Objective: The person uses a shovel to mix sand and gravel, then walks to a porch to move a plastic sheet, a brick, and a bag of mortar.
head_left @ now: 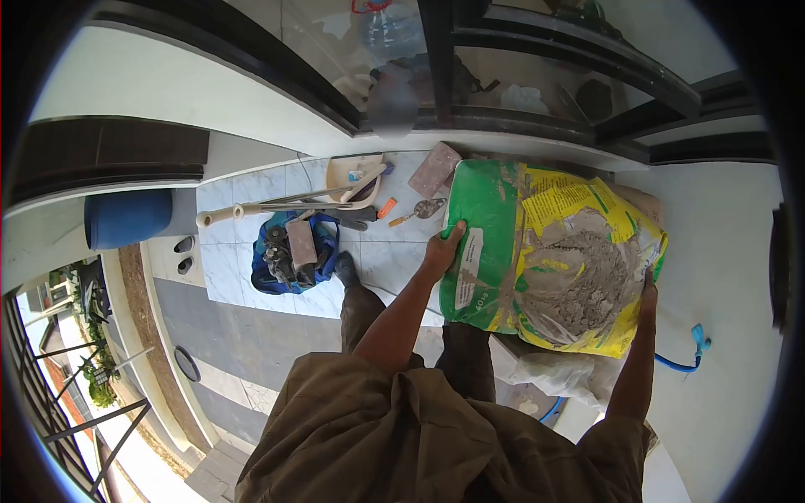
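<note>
A large green and yellow cement bag [482, 201] is held up in front of me, marked 40 kg. Grey powder coats much of its yellow side and the crumpled plastic there. My left hand [444, 249] grips the green edge, thumb on the face and the other fingers hidden behind. At the opposite, yellow edge, my right hand [650, 292] is closed on the bag, its fingers partly hidden. A pointing trowel [426, 210] and a reddish paving block [434, 169] lie on the tiles just beyond the green end.
A blue tool bag [262, 272] holding tools and a block sits by my boot [345, 268]. Long-handled tools lie across a cream dustpan [365, 170]. A blue hose [683, 366] is on the right, a blue barrel [126, 220] on the left. Dark-framed windows [440, 84] stand ahead.
</note>
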Demonstrator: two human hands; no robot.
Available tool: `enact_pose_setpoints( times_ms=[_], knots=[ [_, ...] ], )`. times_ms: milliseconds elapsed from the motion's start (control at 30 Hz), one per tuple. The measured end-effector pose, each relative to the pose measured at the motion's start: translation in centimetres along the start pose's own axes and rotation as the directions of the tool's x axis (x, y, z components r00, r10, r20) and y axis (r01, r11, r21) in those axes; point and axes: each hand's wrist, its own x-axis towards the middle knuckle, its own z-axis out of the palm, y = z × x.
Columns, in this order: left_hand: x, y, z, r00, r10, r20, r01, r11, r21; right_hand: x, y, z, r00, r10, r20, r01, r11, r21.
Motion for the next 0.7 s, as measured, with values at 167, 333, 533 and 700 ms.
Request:
enact_pose_setpoints(
  times_ms=[167,333,533,700],
  knots=[
    [0.1,-0.9,0.4,0.998,0.045,-0.049,-0.043,0.998,0.042,-0.8,-0.5,0.4,0.992,-0.117,-0.04,0.113,0.99,-0.081],
    [0.3,-1.6,0.5,0.999,0.01,-0.048,-0.009,1.0,0.014,-1.7,-0.7,0.5,0.998,-0.064,-0.002,0.064,0.998,-0.023],
    [0.4,-1.2,0.4,0.999,-0.018,0.026,0.02,0.997,-0.071,-4.0,-2.8,0.6,0.997,-0.041,0.068,0.039,0.999,0.03],
    [3.7,-0.7,-0.3,0.981,-0.063,0.185,0.076,0.995,-0.064,-3.7,-1.1,0.6,0.978,0.026,0.208,-0.075,0.97,0.233]
  ],
)
